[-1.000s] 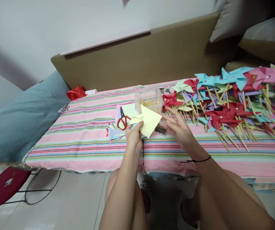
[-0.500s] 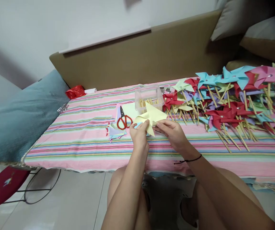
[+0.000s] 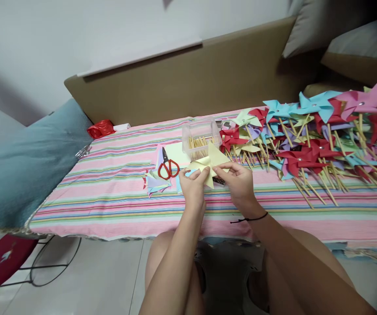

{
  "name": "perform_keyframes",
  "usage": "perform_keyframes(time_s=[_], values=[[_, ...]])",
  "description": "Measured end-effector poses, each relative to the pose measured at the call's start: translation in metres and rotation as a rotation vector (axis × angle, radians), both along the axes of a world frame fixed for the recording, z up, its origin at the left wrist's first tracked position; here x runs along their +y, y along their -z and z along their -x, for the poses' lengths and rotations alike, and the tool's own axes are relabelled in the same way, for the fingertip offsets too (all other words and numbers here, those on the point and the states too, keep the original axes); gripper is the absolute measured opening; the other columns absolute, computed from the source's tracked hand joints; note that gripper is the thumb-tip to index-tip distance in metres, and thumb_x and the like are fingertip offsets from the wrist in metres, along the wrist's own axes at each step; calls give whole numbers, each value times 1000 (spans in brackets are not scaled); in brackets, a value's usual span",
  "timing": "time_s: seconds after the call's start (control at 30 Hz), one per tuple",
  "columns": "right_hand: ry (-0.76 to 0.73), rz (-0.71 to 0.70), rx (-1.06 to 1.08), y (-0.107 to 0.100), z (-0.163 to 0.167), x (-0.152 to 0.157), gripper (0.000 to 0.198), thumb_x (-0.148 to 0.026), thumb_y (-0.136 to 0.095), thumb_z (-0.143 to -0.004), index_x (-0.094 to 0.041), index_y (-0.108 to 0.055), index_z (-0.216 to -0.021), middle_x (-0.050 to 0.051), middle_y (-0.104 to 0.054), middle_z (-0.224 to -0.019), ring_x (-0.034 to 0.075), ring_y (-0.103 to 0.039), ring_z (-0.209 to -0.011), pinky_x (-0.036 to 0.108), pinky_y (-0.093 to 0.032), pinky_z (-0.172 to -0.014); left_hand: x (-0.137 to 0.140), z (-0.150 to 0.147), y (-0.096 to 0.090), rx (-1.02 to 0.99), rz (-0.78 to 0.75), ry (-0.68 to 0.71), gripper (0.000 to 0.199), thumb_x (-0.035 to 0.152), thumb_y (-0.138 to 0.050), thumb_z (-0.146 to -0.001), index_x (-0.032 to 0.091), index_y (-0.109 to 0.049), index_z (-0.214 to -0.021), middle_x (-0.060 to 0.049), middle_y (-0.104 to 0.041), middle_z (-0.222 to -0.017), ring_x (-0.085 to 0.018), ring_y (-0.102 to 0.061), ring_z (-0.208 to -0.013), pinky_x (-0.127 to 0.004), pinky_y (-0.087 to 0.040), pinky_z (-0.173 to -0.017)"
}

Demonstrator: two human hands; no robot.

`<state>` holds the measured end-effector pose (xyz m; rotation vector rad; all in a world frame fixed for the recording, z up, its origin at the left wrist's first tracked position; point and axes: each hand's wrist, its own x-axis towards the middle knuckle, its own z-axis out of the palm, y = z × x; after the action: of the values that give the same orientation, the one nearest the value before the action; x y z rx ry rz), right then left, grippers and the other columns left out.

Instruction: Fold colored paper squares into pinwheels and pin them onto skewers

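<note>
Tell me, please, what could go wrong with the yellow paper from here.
The yellow paper might spring open if the left hand or right hand slips, since only fingers seem to hold its folds. The red-handled scissors lie close beside the left hand, so a careless move could knock them.

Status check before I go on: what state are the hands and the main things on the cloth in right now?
Left hand: gripping paper
Right hand: pinching the same paper
Yellow paper pinwheel: partly folded, no stick visible on it
Red-handled scissors: lying down, unheld
Clear plastic box: open, holding wooden sticks
Stick-mounted pinwheels: piled up
Red plastic bag: crumpled
</note>
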<state>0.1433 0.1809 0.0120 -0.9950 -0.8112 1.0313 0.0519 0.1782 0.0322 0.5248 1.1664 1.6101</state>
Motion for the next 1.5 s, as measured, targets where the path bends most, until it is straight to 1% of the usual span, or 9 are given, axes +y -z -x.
perform_keyframes(time_s=[0.43,0.63,0.77,0.93,1.03,1.1,1.2,1.27,1.5], values=[[67,-12,-85,-2,-1,0,20,-32,-80,-58,-18,-67,-63,-1,-65,-57,12,-55,-49,27,-48,-49,2,0,5,18,-33,24,64,16,-83,-53,20,-38,-99,-2,-68,-69,-14,-65,-58,-25,-49,-59],[57,-9,-92,-2,-1,-2,21,-34,-81,-58,-20,-67,-64,1,-68,-62,17,-62,-59,31,-53,-56,1,0,4,25,-20,31,64,17,-82,-53,21,-37,-98,-3,-68,-72,-14,-65,-58,-25,-50,-59],[51,-11,-93,-1,1,-3,19,-32,-81,-57,-20,-68,-63,1,-68,-62,16,-61,-57,30,-52,-54,1,0,3,36,-17,37,61,17,-81,-55,21,-36,-94,-1,-68,-71,-14,-65,-57,-24,-49,-57],[-95,21,-15,-6,-13,1,17,-33,-78,-63,-21,-71,-72,1,-70,-70,16,-65,-66,29,-55,-60,9,11,1,43,97,22,58,15,-79,-57,21,-34,-94,0,-66,-73,-11,-63,-56,-22,-48,-55],[-224,32,29,-11,-34,5,24,-36,-72,-71,-25,-71,-92,1,-73,-85,16,-67,-75,28,-56,-65,13,24,1,68,163,119,56,13,-78,-56,19,-37,-94,-1,-65,-72,-12,-62,-54,-24,-49,-53],[-349,9,-85,-14,-50,7,26,-35,-70,-73,-26,-71,-98,2,-73,-90,16,-67,-77,28,-56,-65,13,31,1,84,182,190,57,12,-78,-53,18,-39,-94,-2,-65,-69,-14,-61,-50,-25,-48,-49],[-513,-37,-331,-17,-66,6,19,-34,-71,-72,-22,-75,-85,5,-73,-91,18,-67,-81,29,-55,-68,10,37,1,126,181,276,58,12,-80,-49,19,-40,-91,-1,-65,-64,-15,-60,-48,-25,-47,-46],[-552,-31,-397,-19,-71,4,18,-36,-73,-69,-21,-76,-77,6,-73,-87,20,-67,-80,31,-56,-68,8,39,0,158,172,320,59,11,-81,-47,19,-40,-89,-1,-65,-61,-15,-61,-48,-25,-47,-46],[-553,44,-309,-19,-56,-1,23,-41,-79,-62,-19,-75,-68,4,-71,-71,15,-65,-64,28,-56,-61,4,40,0,284,102,373,64,14,-84,-43,22,-37,-87,2,-64,-59,-17,-62,-50,-25,-48,-49]])
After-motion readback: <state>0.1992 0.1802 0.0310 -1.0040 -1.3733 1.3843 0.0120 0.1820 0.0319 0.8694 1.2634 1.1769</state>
